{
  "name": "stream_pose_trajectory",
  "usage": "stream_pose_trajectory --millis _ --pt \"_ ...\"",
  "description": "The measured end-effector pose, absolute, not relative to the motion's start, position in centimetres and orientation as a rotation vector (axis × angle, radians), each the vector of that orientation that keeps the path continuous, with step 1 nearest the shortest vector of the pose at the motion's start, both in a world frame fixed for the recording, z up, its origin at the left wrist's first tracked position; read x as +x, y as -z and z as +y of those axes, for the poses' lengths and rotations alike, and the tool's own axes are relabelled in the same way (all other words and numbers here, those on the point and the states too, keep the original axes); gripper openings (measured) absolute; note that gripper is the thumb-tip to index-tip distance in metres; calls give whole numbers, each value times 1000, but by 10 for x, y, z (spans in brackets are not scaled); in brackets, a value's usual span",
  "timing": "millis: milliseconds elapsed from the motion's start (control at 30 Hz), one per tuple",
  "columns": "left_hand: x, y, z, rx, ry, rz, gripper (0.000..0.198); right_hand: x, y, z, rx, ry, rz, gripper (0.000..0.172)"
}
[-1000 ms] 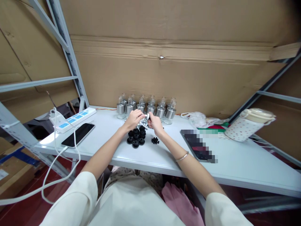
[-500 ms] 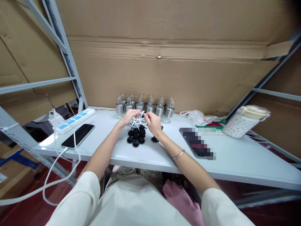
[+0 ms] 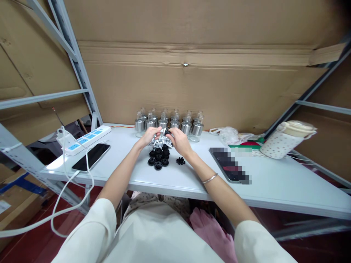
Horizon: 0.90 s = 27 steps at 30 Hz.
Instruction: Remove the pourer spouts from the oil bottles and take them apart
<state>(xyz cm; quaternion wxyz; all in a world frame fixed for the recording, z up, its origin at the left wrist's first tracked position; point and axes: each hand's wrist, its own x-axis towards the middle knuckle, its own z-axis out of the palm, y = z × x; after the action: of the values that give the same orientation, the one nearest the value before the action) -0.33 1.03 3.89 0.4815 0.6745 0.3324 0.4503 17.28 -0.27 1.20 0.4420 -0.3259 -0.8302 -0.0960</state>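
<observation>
Above a pile of white plastic parts [image 3: 161, 143], my left hand [image 3: 148, 136] pinches a small white fitting [image 3: 162, 131]. My right hand [image 3: 179, 140], its fingers closed, grips a black cap [image 3: 167, 132] against the fitting's right side. The exact fit between the two pieces is too small to make out. Just below the white parts lies a cluster of round black caps [image 3: 158, 157]. Several tiny black pieces [image 3: 180, 160] are gathered to its right, near my right wrist.
Several glass bottles with metal sleeves [image 3: 162, 125] stand in rows behind my hands. At left are a phone [image 3: 91, 157] and a power strip [image 3: 89, 140] with white cables. On the right lie another phone [image 3: 227, 166], a plastic bag [image 3: 229, 135] and a tilted spotted flask [image 3: 282, 142].
The black cap in my right hand shows more clearly now, set against the white fitting. My right hand has shifted slightly right and my fingers have turned. The left hand stays nearly in place.
</observation>
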Motion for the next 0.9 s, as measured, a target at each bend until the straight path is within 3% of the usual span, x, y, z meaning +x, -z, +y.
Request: stream_pose_trajectory --millis 300,900 --pt "-4 -34 13 1588 -1049 806 52 174 -12 -5 -733 191 -2042 21" --pt "-1 -29 14 1578 -1133 838 53 174 -12 -10 -684 304 -2012 22"
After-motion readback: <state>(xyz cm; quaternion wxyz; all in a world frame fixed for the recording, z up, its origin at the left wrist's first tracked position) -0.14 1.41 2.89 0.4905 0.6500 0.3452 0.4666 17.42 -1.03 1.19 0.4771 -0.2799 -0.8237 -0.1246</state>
